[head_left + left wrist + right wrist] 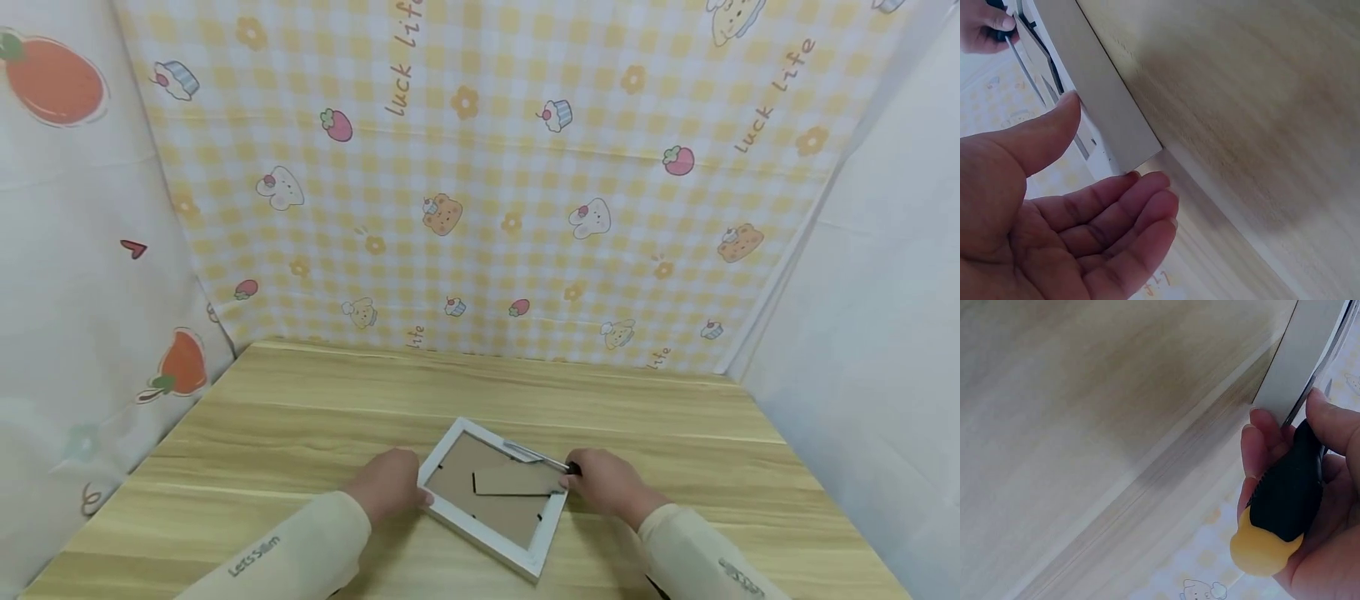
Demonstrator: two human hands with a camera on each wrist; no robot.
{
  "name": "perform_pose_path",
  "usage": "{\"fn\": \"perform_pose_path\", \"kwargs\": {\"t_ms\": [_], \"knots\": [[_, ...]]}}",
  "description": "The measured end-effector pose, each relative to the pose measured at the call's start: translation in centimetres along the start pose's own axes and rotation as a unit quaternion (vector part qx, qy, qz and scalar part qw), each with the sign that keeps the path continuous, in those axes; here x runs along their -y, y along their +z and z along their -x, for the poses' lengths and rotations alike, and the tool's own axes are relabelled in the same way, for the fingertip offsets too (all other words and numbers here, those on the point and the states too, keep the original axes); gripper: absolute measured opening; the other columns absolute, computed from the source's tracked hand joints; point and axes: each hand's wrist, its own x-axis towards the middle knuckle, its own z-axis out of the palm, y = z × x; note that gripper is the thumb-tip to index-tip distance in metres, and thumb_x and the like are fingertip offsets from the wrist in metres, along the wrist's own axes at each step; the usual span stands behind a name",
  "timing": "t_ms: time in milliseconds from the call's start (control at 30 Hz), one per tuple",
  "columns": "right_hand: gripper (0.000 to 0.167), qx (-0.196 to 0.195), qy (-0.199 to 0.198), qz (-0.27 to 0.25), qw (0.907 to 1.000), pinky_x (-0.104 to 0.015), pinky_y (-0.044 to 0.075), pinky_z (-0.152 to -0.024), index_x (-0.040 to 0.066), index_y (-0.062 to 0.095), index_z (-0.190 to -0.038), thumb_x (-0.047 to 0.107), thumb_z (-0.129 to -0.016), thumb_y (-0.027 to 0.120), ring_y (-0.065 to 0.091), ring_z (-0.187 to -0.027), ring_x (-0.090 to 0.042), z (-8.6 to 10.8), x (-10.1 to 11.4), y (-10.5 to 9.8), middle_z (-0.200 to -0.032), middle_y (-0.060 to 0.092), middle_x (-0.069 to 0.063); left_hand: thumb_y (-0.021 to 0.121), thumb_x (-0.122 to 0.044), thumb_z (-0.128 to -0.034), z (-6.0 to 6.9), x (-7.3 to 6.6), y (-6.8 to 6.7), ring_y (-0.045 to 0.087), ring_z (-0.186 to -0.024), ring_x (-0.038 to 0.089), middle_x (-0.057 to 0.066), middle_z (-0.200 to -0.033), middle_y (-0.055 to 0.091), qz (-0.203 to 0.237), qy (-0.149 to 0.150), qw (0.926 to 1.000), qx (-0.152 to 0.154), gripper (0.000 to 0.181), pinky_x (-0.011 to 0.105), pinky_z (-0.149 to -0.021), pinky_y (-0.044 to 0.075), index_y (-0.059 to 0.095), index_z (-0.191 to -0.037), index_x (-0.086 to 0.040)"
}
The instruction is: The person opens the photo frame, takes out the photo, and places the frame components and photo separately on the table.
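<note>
Left: we note our left hand [386, 485] pinching the left corner of a white rectangular picture frame [491, 510], brown back up on the pale wood-grain bench [330, 400]. Right: our right hand's fingers are clamped round a black-and-yellow-handled screwdriver [1288, 481], metal shaft along the frame's far-right edge.

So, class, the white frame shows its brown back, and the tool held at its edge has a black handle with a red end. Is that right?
Not quite: the tool handle has a yellow end, not a red one, as the right wrist view shows. The white frame does show its brown back, and the rest of the handle is black.
</note>
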Motion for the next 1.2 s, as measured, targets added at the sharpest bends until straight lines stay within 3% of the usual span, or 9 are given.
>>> {"fn": "perform_pose_path", "kwargs": {"t_ms": [333, 567, 833, 1033, 1200], "knots": [[0.011, 0.001, -0.018, -0.002, 0.9998, -0.031, 0.041, -0.06, 0.009, 0.066, -0.087, 0.019, -0.087, 0.07, 0.046, -0.064, -0.01, -0.5, -0.2, -0.2, -0.073, 0.057, 0.006, 0.082, -0.021, -0.0733, 0.8, -0.5, 0.4, 0.042, -0.054, 0.015, 0.0, -0.061, 0.049, -0.01, -0.008, 0.9999, -0.004, 0.033, 0.03, -0.052, 0.04, 0.053, -0.069, -0.005], [0.012, -0.007, -0.029, 0.004, 0.9996, -0.03, 0.041, -0.06, 0.009, 0.065, -0.086, 0.019, -0.086, 0.071, 0.046, -0.064, -0.01, -0.8, -0.4, -0.2, -0.072, 0.057, 0.006, 0.084, -0.022, -0.071, 1.0, -0.6, 0.5, 0.04, -0.055, 0.015, 0.0, -0.061, 0.049, -0.033, 0.016, 0.9993, -0.011, 0.035, 0.032, -0.056, 0.042, 0.053, -0.064, -0.006], [0.016, -0.02, -0.004, -0.003, 0.9998, -0.024, 0.031, -0.051, 0.009, 0.061, -0.08, 0.019, -0.087, 0.07, 0.039, -0.056, -0.009, -0.5, -0.3, 0.2, -0.063, 0.048, 0.006, 0.08, -0.018, -0.0766, -0.2, 0.8, 0.5, 0.04, -0.055, 0.014, 0.001, -0.061, 0.047, 0.035, -0.014, 0.9992, 0.012, 0.031, 0.027, -0.051, 0.035, 0.052, -0.068, -0.006], [0.02, -0.041, 0.011, -0.004, 0.9991, -0.023, 0.028, -0.048, 0.011, 0.059, -0.074, 0.019, -0.084, 0.073, 0.036, -0.053, -0.009, 0.7, 0.1, 0.1, -0.058, 0.044, 0.005, 0.074, -0.018, -0.0837, -1.1, 1.2, 0.0, 0.039, -0.053, 0.014, 0.001, -0.058, 0.044, 0.052, -0.038, 0.9976, 0.026, 0.032, 0.026, -0.051, 0.034, 0.05, -0.066, -0.007], [0.021, -0.046, 0.009, -0.01, 0.9989, -0.023, 0.029, -0.048, 0.012, 0.058, -0.073, 0.021, -0.082, 0.075, 0.036, -0.053, -0.008, 1.9, 0.5, 0.2, -0.059, 0.044, 0.006, 0.07, -0.015, -0.0867, -1.6, 1.4, -0.4, 0.045, -0.059, 0.016, 0.004, -0.064, 0.051, 0.064, -0.034, 0.9971, 0.025, 0.024, 0.029, -0.055, 0.04, 0.056, -0.073, -0.002]]}}
